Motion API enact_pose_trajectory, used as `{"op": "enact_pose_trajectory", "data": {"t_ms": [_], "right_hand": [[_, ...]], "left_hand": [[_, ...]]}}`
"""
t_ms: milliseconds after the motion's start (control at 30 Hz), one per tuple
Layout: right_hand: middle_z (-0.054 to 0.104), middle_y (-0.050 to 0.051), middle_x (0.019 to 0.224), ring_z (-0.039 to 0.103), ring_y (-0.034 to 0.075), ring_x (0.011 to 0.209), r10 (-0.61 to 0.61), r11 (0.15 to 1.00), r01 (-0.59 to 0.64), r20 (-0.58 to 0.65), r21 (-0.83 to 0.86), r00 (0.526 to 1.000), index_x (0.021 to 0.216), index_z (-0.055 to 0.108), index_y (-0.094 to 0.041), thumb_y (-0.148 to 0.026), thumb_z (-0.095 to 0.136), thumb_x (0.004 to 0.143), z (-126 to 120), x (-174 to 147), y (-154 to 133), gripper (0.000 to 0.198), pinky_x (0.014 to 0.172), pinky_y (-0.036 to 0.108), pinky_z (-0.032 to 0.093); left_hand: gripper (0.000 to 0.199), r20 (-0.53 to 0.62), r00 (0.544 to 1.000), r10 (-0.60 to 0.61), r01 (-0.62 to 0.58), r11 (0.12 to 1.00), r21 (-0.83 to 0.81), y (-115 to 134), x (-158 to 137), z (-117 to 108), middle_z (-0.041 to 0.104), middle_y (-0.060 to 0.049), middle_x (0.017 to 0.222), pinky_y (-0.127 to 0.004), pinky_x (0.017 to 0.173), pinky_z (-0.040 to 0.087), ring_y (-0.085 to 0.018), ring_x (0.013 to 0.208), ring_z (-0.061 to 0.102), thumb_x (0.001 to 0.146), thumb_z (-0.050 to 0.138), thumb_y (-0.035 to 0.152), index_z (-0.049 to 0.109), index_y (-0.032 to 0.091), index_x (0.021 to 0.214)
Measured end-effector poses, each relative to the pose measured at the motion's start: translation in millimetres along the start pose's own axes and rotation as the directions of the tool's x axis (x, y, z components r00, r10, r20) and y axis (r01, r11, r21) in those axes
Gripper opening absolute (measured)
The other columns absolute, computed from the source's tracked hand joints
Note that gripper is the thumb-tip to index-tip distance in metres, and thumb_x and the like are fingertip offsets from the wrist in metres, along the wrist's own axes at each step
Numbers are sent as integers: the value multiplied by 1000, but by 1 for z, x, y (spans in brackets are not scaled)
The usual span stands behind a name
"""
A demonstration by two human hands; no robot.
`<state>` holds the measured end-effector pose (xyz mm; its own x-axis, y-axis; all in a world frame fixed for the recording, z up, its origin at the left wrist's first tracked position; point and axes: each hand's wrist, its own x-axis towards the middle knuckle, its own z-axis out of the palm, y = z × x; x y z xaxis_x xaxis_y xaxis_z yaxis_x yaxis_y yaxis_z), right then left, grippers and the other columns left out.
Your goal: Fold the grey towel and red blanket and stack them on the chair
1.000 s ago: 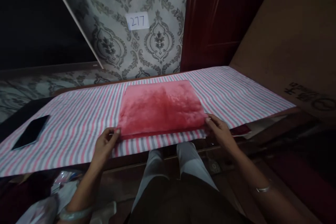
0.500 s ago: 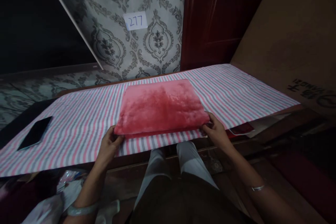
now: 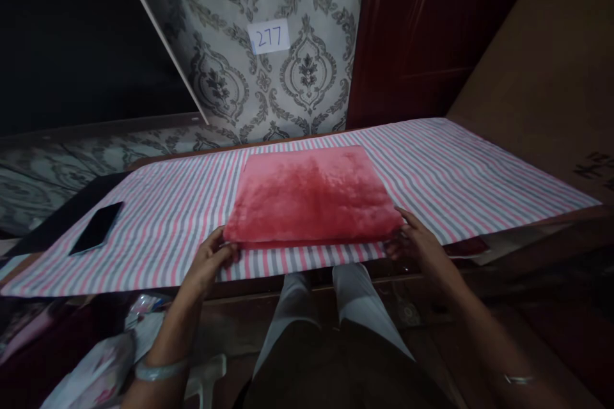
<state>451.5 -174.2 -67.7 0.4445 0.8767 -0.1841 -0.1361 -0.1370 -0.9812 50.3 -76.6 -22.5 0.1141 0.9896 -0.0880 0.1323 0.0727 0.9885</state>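
A folded piece of plush pink-red cloth [image 3: 311, 195] lies flat as a rectangle on a striped sheet [image 3: 182, 223]. At its near left corner, my left hand [image 3: 208, 263] has its fingers closed on the edge, with the thumb along the front side. My right hand [image 3: 422, 246] is at the near right corner, index finger against the side edge and the other fingers curled below; it is a little blurred. The layers under the front edge are mostly hidden.
A dark phone [image 3: 98, 228] lies on the sheet at left. Behind it stands a large black screen [image 3: 91, 38]. A cardboard box [image 3: 542, 77] rises at right, and a paper marked 277 [image 3: 269, 36] is on the wall. Plastic bags [image 3: 98, 367] sit below the front edge.
The view has turned slightly left, so everything sits further right in the picture. Both hands remain at the cloth's near corners; the right fingers have shifted a little. The cloth looks unchanged.
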Motion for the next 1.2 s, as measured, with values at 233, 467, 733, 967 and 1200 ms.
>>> {"op": "enact_pose_trajectory", "data": {"t_ms": [233,467,733,967,1200], "right_hand": [[66,5,106,66,19,73,-38,999,37,-101,-13,994,120,61,-22,-56,80,63,14,9,-13,68,51,29,58],[62,-1,82,58,14,63,-203,978,189,-171,-93,964,93,62,-22,-56,79,62,7,20,3,49,44,24,53],[66,4,85,62,20,65,-249,907,228,-15,-354,968,104,63,-21,-65,67,73,-15,19,1,54,55,34,56],[41,16,155,36,36,142,-658,214,624,362,-752,661,151,44,-21,-55,45,95,46,35,-62,66,114,56,31],[23,11,166,14,42,151,-403,15,446,403,-895,822,158,33,-29,-63,40,97,98,65,-46,70,117,63,17]], "left_hand": [[52,-40,996,-81,76,991,-111,11,6,13,65,-1,59,-24,46,44,-15,49,61,60,81,57,58,18,85],[46,-165,986,-4,-3,999,-45,-1,3,15,54,5,47,-21,43,39,-10,40,49,60,79,57,55,19,71],[54,-105,992,-75,86,992,97,4,1,-8,59,2,56,-23,46,40,-12,47,52,60,77,64,62,17,83],[61,122,830,543,-440,505,743,54,43,32,44,-14,155,-50,112,39,-33,141,42,88,53,59,59,22,136],[74,242,929,281,-296,169,940,35,70,81,19,-19,166,-67,118,16,-41,154,10,94,46,60,36,21,156]]}}
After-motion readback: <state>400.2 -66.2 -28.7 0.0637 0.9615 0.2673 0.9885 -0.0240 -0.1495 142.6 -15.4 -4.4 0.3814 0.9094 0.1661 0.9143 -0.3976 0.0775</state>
